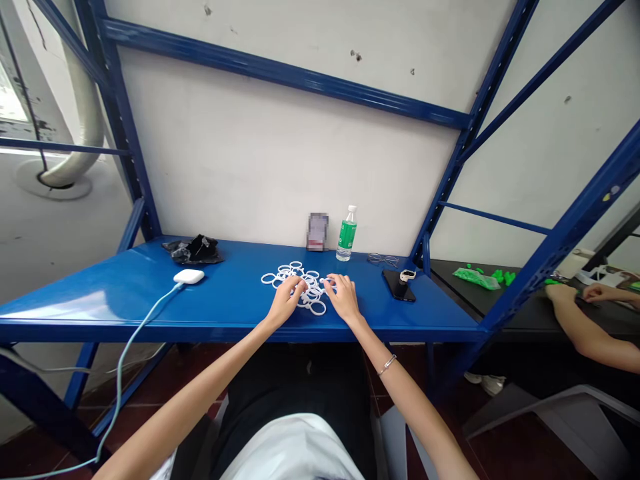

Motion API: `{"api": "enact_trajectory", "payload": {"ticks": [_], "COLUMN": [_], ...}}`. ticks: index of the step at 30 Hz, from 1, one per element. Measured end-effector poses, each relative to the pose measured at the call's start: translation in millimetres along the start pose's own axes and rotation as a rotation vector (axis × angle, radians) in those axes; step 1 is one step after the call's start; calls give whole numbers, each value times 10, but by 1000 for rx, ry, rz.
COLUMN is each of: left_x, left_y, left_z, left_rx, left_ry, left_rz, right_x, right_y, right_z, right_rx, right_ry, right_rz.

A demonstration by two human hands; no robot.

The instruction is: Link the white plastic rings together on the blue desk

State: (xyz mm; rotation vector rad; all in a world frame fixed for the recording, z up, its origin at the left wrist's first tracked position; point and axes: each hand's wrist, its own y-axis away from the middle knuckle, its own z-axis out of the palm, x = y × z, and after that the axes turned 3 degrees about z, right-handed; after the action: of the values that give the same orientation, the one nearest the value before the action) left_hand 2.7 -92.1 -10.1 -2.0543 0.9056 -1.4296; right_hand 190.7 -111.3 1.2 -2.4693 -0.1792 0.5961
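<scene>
A loose pile of several white rings (317, 307) lies on the blue table, some overlapping. My left hand (289, 298) is over the left front of the pile, fingers curled and fingertips closed on a white ring that they partly hide. From the right, my right hand (343, 295) reaches to the pile's edge, its thumb and forefinger closed on another white ring (326, 283). A small gap separates the two hands, with rings showing between them.
Behind the rings stand a blurred phone-like object (317, 232) and a water bottle (347, 235). Glasses (383, 259), a black phone (395, 288) with a watch (406, 275) lie right. A white charger (189, 276), its cable (131, 343) and black plastic (195, 251) lie left. Another person's arm (575, 320) is far right.
</scene>
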Motion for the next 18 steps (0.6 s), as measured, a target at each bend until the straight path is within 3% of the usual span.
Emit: {"api": "enact_trajectory", "payload": {"ticks": [5,8,13,18], "left_x": [-18,-73,-211,-286], "left_y": [-7,-26,-78,-108], "left_z": [-6,-46,-166,-225], "left_rx": [-34,-83,-92,-40], "left_ry": [-55,-160,-327,-341], "left_rz": [36,88,149,90], "right_x": [284,404,393,310], "right_y": [-90,-114,-106,-81], "right_z": [-146,-196,-166,-136], "right_rx": [4,-34,-120,-200], "right_ry": [224,223,126,62], "right_rz": [177,211,117,-20]}}
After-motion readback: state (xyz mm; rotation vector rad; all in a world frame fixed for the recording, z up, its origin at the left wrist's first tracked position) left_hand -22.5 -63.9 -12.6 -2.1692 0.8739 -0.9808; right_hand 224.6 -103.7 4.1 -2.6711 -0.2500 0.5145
